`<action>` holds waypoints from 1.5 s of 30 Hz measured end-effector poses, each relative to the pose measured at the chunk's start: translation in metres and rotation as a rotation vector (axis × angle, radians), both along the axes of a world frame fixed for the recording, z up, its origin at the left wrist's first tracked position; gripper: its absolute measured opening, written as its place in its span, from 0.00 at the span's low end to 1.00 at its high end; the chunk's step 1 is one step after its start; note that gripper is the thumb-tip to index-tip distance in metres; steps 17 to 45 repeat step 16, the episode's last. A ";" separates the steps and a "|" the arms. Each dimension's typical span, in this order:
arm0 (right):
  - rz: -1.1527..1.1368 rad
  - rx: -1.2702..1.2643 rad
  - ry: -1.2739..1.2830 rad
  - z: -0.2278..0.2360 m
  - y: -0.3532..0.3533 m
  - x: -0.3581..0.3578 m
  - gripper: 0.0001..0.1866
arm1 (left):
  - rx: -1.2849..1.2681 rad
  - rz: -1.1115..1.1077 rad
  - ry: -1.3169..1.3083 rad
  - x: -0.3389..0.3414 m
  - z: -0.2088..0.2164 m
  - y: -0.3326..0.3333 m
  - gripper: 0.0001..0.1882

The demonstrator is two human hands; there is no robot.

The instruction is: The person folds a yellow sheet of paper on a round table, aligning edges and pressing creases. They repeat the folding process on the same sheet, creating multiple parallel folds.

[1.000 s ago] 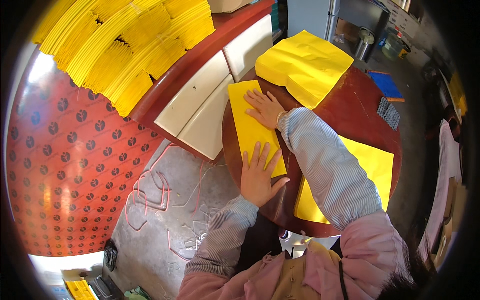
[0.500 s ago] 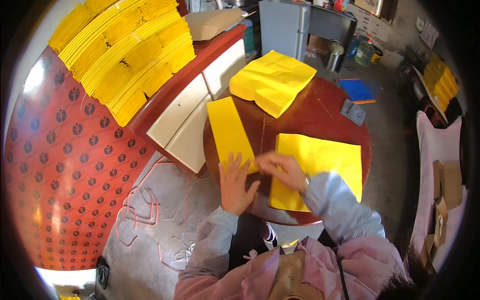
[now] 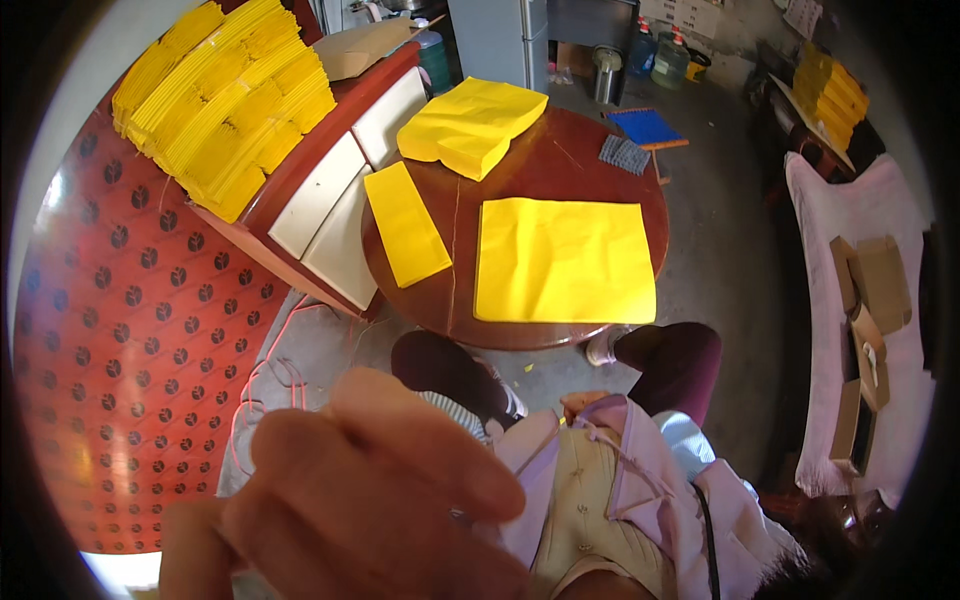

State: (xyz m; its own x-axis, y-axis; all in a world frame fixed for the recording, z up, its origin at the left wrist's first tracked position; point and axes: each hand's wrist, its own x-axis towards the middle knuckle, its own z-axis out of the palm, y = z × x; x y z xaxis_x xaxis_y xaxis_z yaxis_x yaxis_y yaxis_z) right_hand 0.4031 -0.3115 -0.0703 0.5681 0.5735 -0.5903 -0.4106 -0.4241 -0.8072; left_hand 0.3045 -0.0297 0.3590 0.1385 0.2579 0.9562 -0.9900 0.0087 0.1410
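My left hand [image 3: 370, 490] is raised very close in the lower left, large and slightly blurred. Its fingers are curled together, and whatever they may hold is hidden. My right hand [image 3: 583, 402] is drawn back to the front of my pink jacket [image 3: 625, 450], partly covered by the cloth, so its grip does not show. On the round red-brown table [image 3: 560, 150] lie a flat yellow rectangular stack of sheets [image 3: 565, 260], a narrow yellow folded strip [image 3: 407, 222] to its left, and a creased yellow piece [image 3: 470, 122] behind. Neither hand touches them.
Tall bundles of yellow folded pieces [image 3: 225, 105] stand on a red-topped cabinet [image 3: 335, 195] at the far left. A grey patterned cloth [image 3: 625, 154] rests at the table's right edge, beside a blue board [image 3: 645, 127]. Open cardboard boxes [image 3: 880, 285] lie on a pink cloth at right.
Both hands have left the table. The left has risen from the narrow yellow strip toward the camera; the right has pulled back to the jacket. The view has shifted; the yellow pieces remain on the table.
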 end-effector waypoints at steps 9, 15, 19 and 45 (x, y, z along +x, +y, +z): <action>0.095 0.337 -0.514 0.080 0.039 0.033 0.25 | 0.095 -0.004 0.271 -0.035 0.033 -0.080 0.26; -0.343 0.298 -0.616 0.116 0.027 0.081 0.19 | 0.219 0.075 0.208 -0.013 0.019 -0.053 0.25; -0.420 0.326 -0.719 0.119 0.022 0.093 0.18 | 0.289 0.093 0.258 -0.011 0.015 -0.053 0.25; -0.420 0.326 -0.719 0.119 0.022 0.093 0.18 | 0.289 0.093 0.258 -0.011 0.015 -0.053 0.25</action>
